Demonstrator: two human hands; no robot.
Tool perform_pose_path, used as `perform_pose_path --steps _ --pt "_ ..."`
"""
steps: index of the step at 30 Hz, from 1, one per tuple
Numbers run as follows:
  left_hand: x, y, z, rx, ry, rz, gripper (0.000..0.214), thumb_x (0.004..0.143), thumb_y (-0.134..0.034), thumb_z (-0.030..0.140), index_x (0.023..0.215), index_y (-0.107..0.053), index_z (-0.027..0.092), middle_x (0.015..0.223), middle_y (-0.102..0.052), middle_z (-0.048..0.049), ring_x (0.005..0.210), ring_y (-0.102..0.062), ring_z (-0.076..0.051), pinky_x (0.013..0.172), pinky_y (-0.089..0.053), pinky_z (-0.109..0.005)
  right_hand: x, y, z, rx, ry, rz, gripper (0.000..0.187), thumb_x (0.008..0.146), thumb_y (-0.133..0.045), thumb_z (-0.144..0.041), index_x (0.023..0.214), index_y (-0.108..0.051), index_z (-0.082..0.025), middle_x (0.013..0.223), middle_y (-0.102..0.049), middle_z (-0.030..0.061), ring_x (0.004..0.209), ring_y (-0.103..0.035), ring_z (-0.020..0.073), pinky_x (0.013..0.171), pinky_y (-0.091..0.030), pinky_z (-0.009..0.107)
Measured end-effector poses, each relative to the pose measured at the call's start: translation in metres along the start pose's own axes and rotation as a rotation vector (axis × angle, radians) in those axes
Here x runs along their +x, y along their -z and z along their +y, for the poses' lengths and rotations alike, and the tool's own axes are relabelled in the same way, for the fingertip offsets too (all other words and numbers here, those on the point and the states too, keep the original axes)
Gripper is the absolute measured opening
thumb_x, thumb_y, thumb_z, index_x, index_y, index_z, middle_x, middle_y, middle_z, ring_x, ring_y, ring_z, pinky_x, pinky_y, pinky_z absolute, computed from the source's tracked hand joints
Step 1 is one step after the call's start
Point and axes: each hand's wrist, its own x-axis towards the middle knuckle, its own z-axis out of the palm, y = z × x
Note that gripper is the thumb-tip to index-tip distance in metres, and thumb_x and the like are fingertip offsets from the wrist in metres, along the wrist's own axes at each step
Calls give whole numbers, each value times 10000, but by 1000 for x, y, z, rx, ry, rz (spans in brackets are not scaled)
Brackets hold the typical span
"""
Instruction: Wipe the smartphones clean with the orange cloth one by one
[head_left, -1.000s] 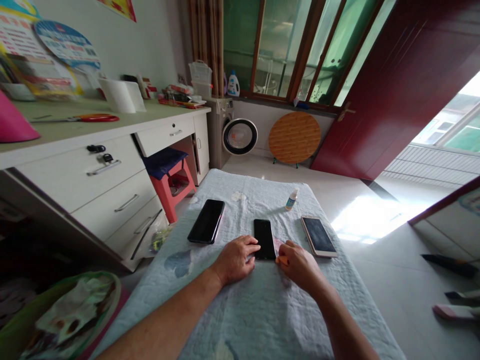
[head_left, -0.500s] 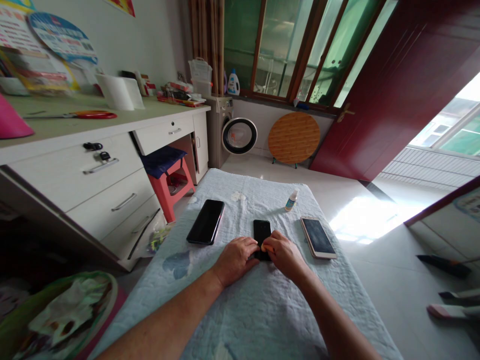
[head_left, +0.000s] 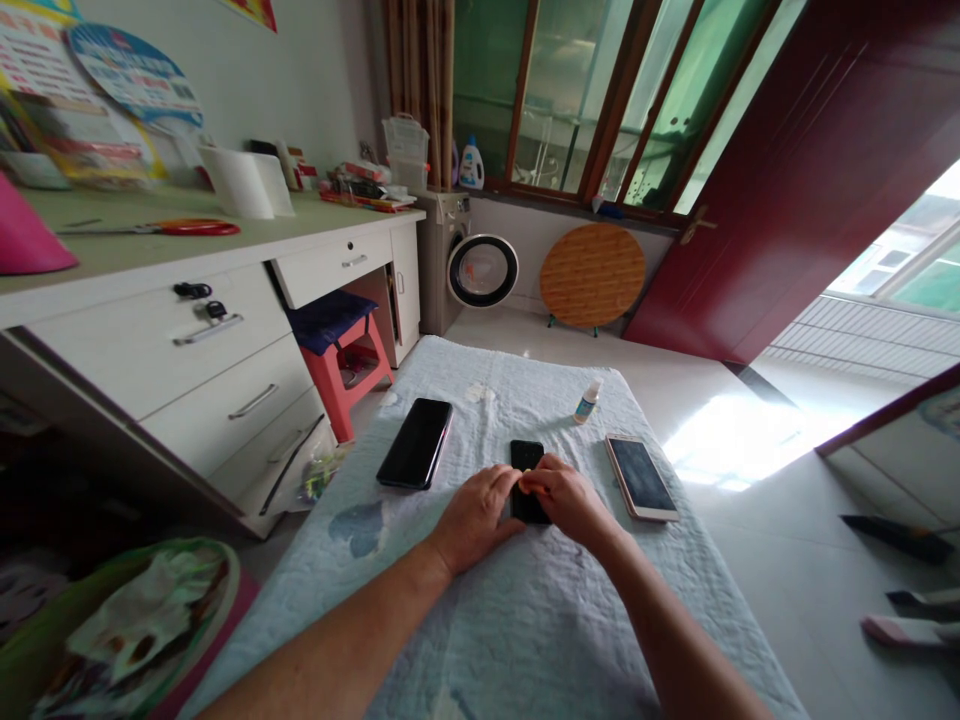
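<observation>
Quilted cloth (head_left: 480, 640) underneath, likely as padding. Left hand (head_left: 480, 515): fingers close together at the left edge of the middle phone (head_left: 529, 510), presumably bracing it; cannot tell if they grip. Right hand (head_left: 568, 500): fingers pinching a small orange piece (head_left: 526, 483) over the phone, which lies flat. Black phone (head_left: 415, 443) and pale-framed phone (head_left: 642, 478) flank it, well apart, leaving elbow room. Small bottle (head_left: 588, 401) upright beyond, within reach.
</observation>
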Motion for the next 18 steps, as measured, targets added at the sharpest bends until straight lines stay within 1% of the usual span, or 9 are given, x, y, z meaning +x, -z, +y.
perform_pose_path --steps 3,5,6,9,12,14,15,17,18 --pt "-1 -8 -6 22 19 88 780 784 -673 446 1386 -271 157 1327 -458 -175 1245 -436 -320 1025 -383 -492 -11 2 -11 12 106 -92 225 860 -481 -139 842 -686 -231 897 -513 -1 724 -489 81 665 -338 189" --pt "-1 -13 -9 24 36 118 853 765 -682 455 1406 -201 165 1328 -440 -184 1236 -436 -333 1012 -386 -517 -12 3 -17 -12 142 -133 205 855 -500 -150 810 -683 -228 895 -502 -2 712 -472 80 633 -320 190" --pt "-1 -14 -9 24 42 125 848 761 -683 453 1400 -199 177 1315 -443 -177 1226 -442 -333 1003 -390 -522 -12 2 -20 -30 147 -141 194 849 -512 -154 805 -684 -229 889 -499 -2 712 -466 84 622 -312 192" --pt "-2 -11 -6 29 60 130 682 772 -666 414 1311 -306 201 1241 -477 -132 1180 -463 -314 976 -406 -517 -5 0 -21 -77 137 -128 177 834 -535 -160 841 -693 -240 890 -499 2 732 -466 98 621 -311 198" --pt "-2 -1 3 79 80 112 451 802 -634 401 1140 -445 169 1095 -527 -100 1062 -507 -281 916 -443 -464 4 -3 -17 -91 90 -59 201 864 -499 -174 871 -691 -234 915 -501 12 759 -474 108 651 -333 202" --pt "-3 5 11 164 57 44 283 848 -589 397 1015 -517 180 1003 -556 -73 975 -530 -261 868 -454 -435 9 -5 -12 -75 50 -7 229 889 -462 -181 872 -686 -226 919 -499 18 783 -480 112 681 -350 201" --pt "-3 8 15 210 26 4 232 868 -571 382 991 -540 187 993 -569 -68 959 -536 -257 854 -454 -423 11 -6 -9 -60 37 12 239 896 -450 -182 869 -684 -225 916 -498 19 795 -482 113 696 -357 200" --pt "-5 10 22 278 -64 -81 145 898 -543 317 966 -569 192 1014 -596 -66 947 -552 -245 829 -460 -388 12 -7 -6 -28 27 37 246 896 -443 -175 859 -681 -224 909 -496 18 804 -485 113 714 -363 196" --pt "-6 10 25 303 -113 -132 103 915 -510 267 929 -579 192 983 -611 -58 892 -569 -227 781 -470 -360 12 -8 -5 -14 29 43 248 893 -442 -168 863 -681 -226 909 -497 16 803 -486 111 718 -365 195"
